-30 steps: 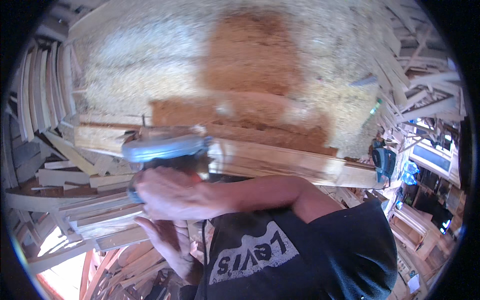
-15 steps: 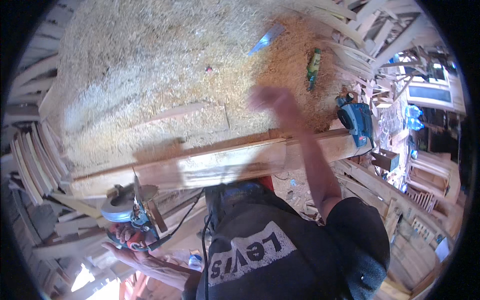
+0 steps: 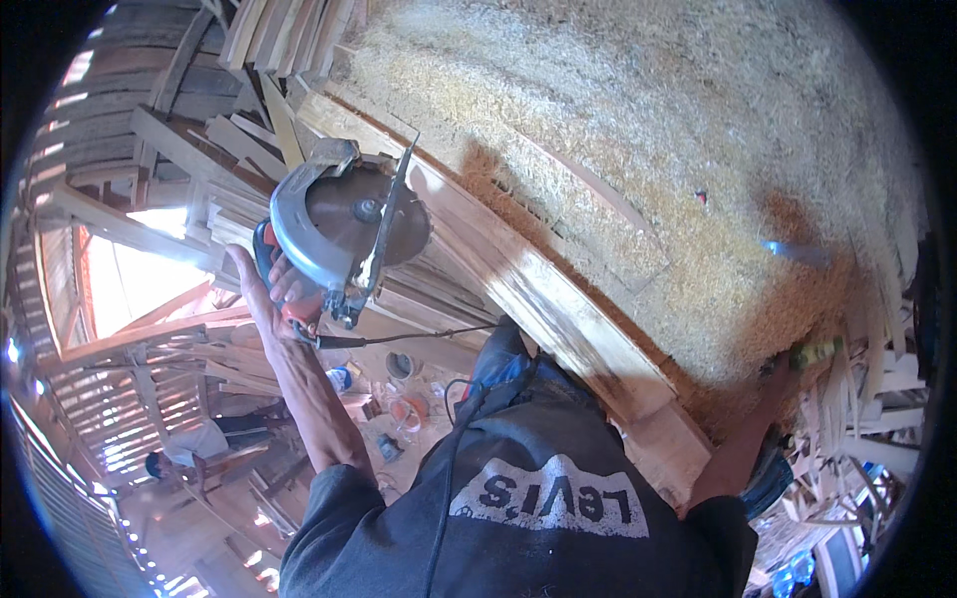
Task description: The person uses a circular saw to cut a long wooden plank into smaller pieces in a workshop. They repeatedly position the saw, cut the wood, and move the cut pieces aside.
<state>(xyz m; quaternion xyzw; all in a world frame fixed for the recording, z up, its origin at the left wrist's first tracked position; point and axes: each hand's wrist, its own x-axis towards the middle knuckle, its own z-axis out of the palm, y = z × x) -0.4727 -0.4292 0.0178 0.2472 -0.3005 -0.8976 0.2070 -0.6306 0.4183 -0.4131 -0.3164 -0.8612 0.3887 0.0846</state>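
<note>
My left hand point(image 3: 286, 295) is closed round the red and black handle of a circular saw point(image 3: 367, 211). The saw is raised left of a long wooden beam point(image 3: 558, 319), with its toothed blade and metal base plate in sight. My right forearm reaches past the beam's near end, and my right hand point(image 3: 780, 373) is in shadow on the sawdust beside a green bottle point(image 3: 817, 352). Its fingers are too dark to make out, and whether it touches the bottle is unclear. A blue power planer point(image 3: 768, 480) sits partly hidden by my right arm.
Sawdust point(image 3: 698, 120) covers the surface beyond the beam, with a handsaw blade point(image 3: 797, 252) on it. The saw's black cord point(image 3: 419, 339) runs to my body. Stacked planks point(image 3: 289, 35) stand far left. Another person point(image 3: 194, 444) is at lower left, near buckets point(image 3: 404, 366).
My view has swung left, bringing the other person into sight. The circular saw is now higher and larger in view, and my right hand has gone from above the sawdust to near the bottle.
</note>
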